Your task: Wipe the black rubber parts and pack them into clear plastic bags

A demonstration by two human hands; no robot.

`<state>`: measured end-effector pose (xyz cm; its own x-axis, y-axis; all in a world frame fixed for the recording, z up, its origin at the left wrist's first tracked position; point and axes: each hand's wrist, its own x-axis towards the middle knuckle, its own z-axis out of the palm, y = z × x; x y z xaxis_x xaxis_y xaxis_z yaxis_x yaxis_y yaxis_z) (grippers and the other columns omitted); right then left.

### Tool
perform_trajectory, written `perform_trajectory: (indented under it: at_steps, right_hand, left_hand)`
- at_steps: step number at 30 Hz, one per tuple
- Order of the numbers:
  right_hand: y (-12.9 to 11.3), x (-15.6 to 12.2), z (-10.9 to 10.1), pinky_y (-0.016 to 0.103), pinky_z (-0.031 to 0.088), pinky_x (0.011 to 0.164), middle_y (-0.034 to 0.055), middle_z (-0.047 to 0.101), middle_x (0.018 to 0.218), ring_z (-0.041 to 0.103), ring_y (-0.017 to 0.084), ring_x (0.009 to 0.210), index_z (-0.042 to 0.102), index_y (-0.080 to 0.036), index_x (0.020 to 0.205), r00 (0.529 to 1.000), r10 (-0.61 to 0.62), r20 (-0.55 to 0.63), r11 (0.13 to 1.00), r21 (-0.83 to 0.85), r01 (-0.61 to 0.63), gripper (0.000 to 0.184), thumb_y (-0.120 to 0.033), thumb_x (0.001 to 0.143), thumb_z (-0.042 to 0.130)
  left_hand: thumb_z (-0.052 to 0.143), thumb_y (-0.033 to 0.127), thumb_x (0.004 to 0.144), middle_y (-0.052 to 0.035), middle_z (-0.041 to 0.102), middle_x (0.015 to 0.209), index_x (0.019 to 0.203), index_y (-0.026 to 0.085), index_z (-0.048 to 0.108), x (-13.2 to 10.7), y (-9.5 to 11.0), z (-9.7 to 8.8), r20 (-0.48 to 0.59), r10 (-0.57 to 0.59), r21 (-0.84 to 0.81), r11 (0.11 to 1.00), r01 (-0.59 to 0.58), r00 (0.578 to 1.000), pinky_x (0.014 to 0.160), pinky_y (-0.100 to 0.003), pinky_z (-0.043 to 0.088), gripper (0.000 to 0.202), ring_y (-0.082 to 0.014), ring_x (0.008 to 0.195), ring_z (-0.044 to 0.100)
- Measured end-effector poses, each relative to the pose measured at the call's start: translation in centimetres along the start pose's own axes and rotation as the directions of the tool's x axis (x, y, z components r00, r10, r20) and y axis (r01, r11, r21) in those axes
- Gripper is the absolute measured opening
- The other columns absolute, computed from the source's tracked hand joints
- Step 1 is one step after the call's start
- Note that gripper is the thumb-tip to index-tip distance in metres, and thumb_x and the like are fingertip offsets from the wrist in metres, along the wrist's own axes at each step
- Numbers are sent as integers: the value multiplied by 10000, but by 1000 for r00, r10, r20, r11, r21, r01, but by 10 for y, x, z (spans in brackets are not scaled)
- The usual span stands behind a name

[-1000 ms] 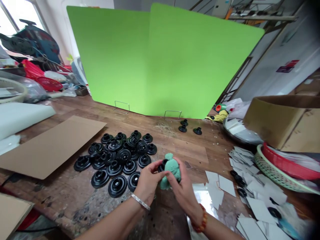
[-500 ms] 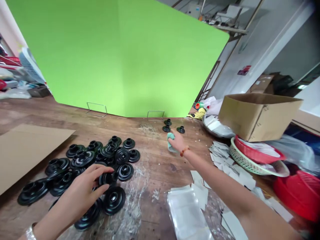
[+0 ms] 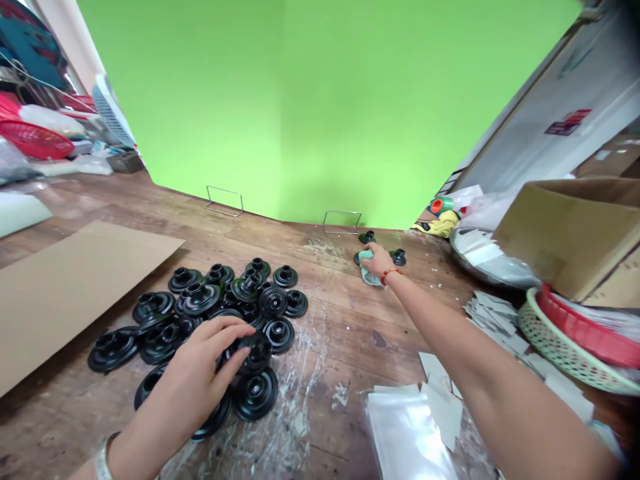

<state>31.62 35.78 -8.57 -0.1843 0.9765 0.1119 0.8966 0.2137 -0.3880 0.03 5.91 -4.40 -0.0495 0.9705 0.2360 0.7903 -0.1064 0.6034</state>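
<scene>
My left hand [image 3: 203,367] lies over the near edge of a heap of black round flanged parts [image 3: 210,313], its fingers curled round one black part [image 3: 255,350]. My right hand [image 3: 379,261] is stretched far out to the back of the table, closed on a teal cloth [image 3: 369,273]. It rests among three black parts set apart there, one at the back [image 3: 367,237] and one to the right [image 3: 399,256]; the third is mostly hidden under the hand.
A green screen [image 3: 320,100] stands behind the wooden table [image 3: 330,313]. A cardboard sheet [image 3: 65,287] lies left. Clear plastic bags [image 3: 410,433] and white cards [image 3: 493,313] lie right, beside a cardboard box [image 3: 570,227] and baskets [image 3: 565,340].
A second ago both hands held a black part and the cloth together near me. Since then my right hand reached out to the far parts and my left went to the heap.
</scene>
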Motion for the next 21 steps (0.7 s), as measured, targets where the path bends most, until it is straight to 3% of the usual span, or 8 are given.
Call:
perform_trajectory:
  at_steps: [2,4,8,11,13,16,18,21]
  right_hand:
    - [-6,-18,-7,385,513,818,79,587,1138,596,196,959,567,-157,1140,999,-29,40,1000,14,28,284,-322,909,544]
    - [-16,-42,-16,326,497,776,63,626,1019,599,185,882,604,-136,1056,994,-81,78,996,44,77,228,-246,856,592]
    - [-51,-108,-36,259,455,744,6,636,906,578,159,812,604,-161,958,959,-254,128,959,159,233,291,-84,677,607]
    - [-84,-168,-50,287,437,826,15,622,993,567,177,904,581,-197,978,817,-561,131,786,392,477,358,-79,641,580]
    - [-102,-204,-59,289,436,829,21,618,1028,568,184,927,564,-221,1020,751,-642,151,718,462,521,410,-91,632,583]
    - [-115,-239,-71,292,458,783,25,631,1027,592,190,892,514,-243,1120,775,-595,213,751,492,441,511,-106,633,585]
    - [-115,-249,-79,317,460,848,38,621,1116,593,205,977,468,-258,1218,807,-561,186,730,570,376,633,-83,619,574]
    - [-106,-252,-88,334,464,901,44,604,1200,580,213,1070,512,-264,1226,903,-424,72,665,702,256,617,-64,642,525]
  left_hand:
    - [558,415,813,-64,674,1013,916,244,704,0,15,4,47,-86,-159,983,93,995,836,-343,505,247,-252,937,620]
    - [535,436,833,-49,689,904,891,236,697,-3,32,12,180,-181,-353,906,235,967,754,-319,520,264,-231,841,637]
    - [618,416,795,-63,678,913,992,180,661,-5,66,35,390,-261,-689,554,468,883,812,-328,517,311,-213,870,632]
    - [715,388,730,-99,640,1063,1145,164,592,-4,83,50,464,-313,-796,263,545,829,837,-336,508,488,-204,949,607]
    - [723,408,727,-115,634,1056,1137,149,593,-4,89,58,542,-250,-804,124,581,803,800,-344,518,502,-201,915,612]
    - [733,401,722,-108,643,973,1015,126,637,-8,91,67,594,-109,-799,30,600,797,749,-344,528,413,-203,859,617]
    - [758,359,701,-91,644,950,980,135,645,-13,89,68,579,-96,-813,4,582,809,735,-335,529,375,-201,852,614]
    - [768,316,696,-74,644,957,967,154,650,-19,89,65,535,-118,-844,-20,537,837,759,-350,530,338,-194,852,607]
